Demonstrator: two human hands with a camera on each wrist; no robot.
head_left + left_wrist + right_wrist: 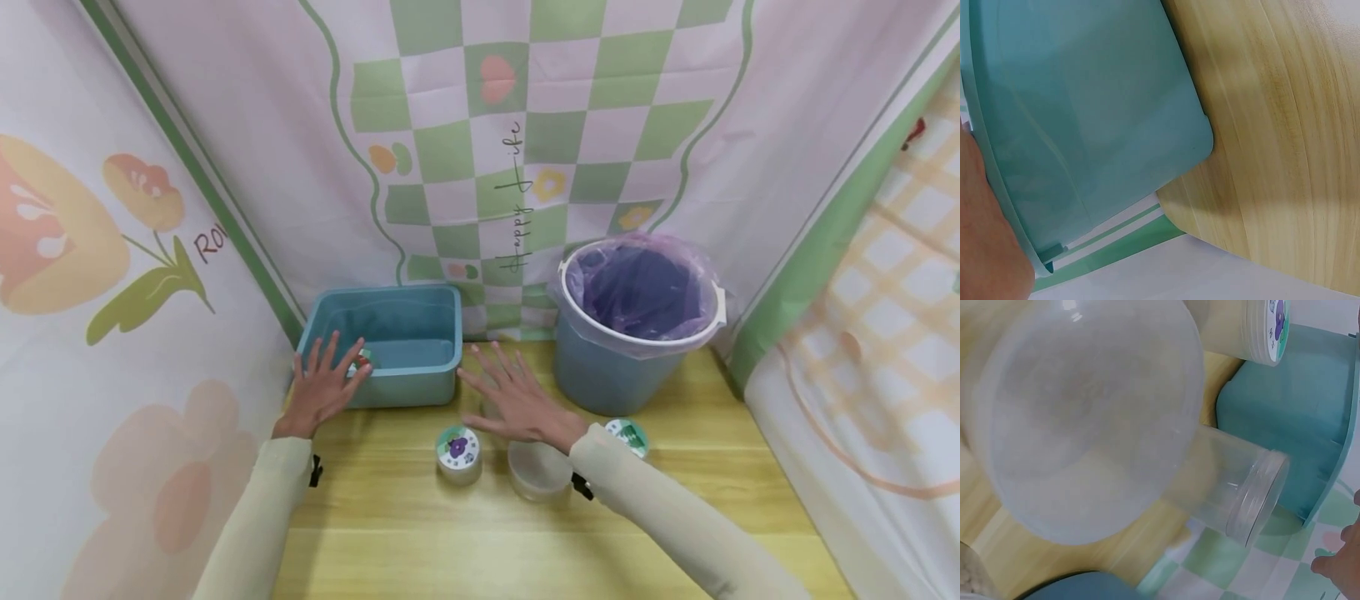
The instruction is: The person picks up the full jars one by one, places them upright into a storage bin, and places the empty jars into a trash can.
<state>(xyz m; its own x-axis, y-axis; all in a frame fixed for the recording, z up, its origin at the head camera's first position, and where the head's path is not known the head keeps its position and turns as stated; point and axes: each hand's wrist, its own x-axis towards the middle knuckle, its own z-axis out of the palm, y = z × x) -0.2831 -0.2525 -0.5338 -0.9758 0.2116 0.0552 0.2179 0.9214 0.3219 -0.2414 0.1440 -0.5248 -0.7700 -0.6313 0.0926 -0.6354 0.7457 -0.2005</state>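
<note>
My left hand [322,390], fingers spread, is over the front left rim of a teal plastic basin [397,388]. Part of it shows beside the rim in the left wrist view. A small lid or jar with a red and green label [363,360] lies inside the basin, partly hidden by those fingers. My right hand [517,404] hovers with fingers spread above the table, holding nothing. Below it stands a clear jar without a lid [1229,487]. Nearer to me are a wide translucent round container [538,473] and a jar with a purple-fruit label [459,457].
A blue bin [615,375] lined with a purple bag stands at the back right. Another jar with a green label [630,437] is near its foot, partly behind the right sleeve. Patterned cloth [510,158] hangs behind the wooden table [450,550].
</note>
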